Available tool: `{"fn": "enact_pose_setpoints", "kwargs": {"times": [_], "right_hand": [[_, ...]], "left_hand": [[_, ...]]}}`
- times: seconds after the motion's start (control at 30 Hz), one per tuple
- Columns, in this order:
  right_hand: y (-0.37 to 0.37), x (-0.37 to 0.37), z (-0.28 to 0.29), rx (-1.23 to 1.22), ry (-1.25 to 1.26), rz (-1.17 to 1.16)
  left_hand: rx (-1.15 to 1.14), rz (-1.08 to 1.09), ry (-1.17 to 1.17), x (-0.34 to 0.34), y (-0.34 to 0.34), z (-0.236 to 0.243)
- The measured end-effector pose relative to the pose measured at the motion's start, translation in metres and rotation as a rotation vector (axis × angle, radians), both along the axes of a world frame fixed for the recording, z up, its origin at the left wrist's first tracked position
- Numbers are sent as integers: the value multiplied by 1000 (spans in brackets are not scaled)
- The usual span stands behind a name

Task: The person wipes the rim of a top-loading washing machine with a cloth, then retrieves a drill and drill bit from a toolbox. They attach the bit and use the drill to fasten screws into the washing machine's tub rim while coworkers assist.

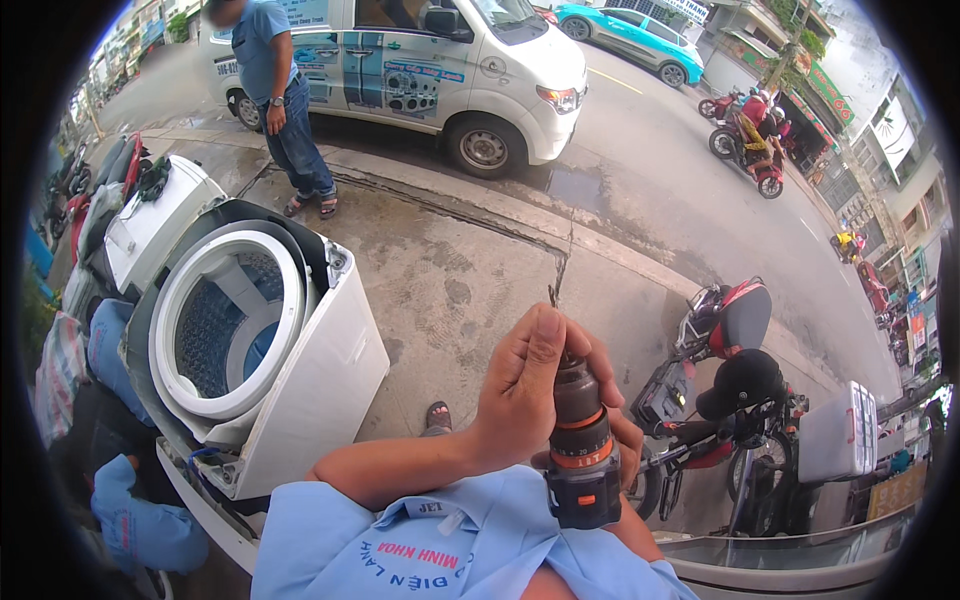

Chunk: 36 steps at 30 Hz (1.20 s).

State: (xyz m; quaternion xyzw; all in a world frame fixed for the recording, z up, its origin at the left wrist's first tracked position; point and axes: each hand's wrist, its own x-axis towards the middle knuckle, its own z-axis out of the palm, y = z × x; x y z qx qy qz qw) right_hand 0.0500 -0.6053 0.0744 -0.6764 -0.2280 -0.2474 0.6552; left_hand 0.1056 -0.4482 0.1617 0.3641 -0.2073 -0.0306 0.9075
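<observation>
A dark cordless drill with orange rings points away from me in front of my chest. My right hand is wrapped round its far side, partly hidden by the drill body. My left hand is closed at the front end, thumb and fingers pinched about the base of a thin drill bit. What lies inside that pinch is hidden. To my left stands a white top-loading washing machine with its top off. Its round tub ring and the drum inside are exposed; neither hand touches it.
A detached white panel leans behind the washer. A person in a blue shirt is low at its left; another person stands by a white van. Parked motorbikes and a white box are right. Traffic passes beyond the kerb.
</observation>
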Motion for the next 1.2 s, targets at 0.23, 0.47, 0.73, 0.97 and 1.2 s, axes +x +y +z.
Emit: {"fn": "enact_pose_setpoints", "kwargs": {"times": [0.23, 0.47, 0.73, 0.97, 1.2], "right_hand": [[-5, 157, 7, 461, 718, 402], [-30, 296, -74, -62, 569, 244], [-45, 495, -112, -323, 464, 600], [15, 595, -83, -438, 322, 775], [118, 660, -71, -439, 118, 896]], "left_hand": [[35, -50, -39, 146, 9, 14], [167, 53, -145, 272, 10, 7], [218, 377, -112, 400, 7, -5], [226, 642, -98, 452, 42, -11], [180, 860, -59, 477, 119, -17]]}}
